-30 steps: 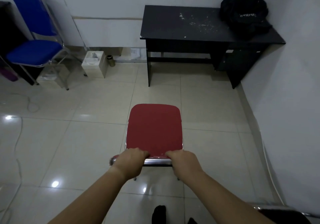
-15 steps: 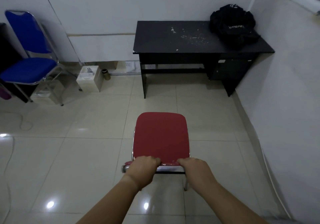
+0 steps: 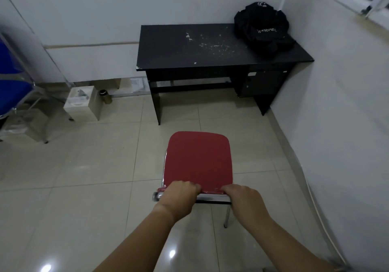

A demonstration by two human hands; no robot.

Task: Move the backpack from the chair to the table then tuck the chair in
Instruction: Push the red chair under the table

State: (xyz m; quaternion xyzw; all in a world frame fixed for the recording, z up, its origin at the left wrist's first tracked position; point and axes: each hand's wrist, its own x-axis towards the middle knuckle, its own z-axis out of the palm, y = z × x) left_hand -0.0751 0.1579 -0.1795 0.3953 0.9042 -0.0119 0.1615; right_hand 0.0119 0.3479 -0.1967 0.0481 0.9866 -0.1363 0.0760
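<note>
A red padded chair (image 3: 197, 158) with a chrome frame stands on the tiled floor in front of me, its seat bare and facing the table. My left hand (image 3: 179, 198) and my right hand (image 3: 245, 200) both grip the top of its backrest, side by side. The black backpack (image 3: 262, 30) lies slumped on the back right corner of the black table (image 3: 189, 48), which stands against the far wall. A stretch of floor separates the chair's front edge from the table's legs.
A white wall (image 3: 336, 124) runs close along the right of the chair and table. A blue chair (image 3: 10, 90) stands at the far left, with a small white box (image 3: 82, 101) and a dark bottle (image 3: 105, 96) on the floor beside it.
The chair has moved forward toward the table with both hands on its backrest, and the table and backpack now appear nearer and larger.
</note>
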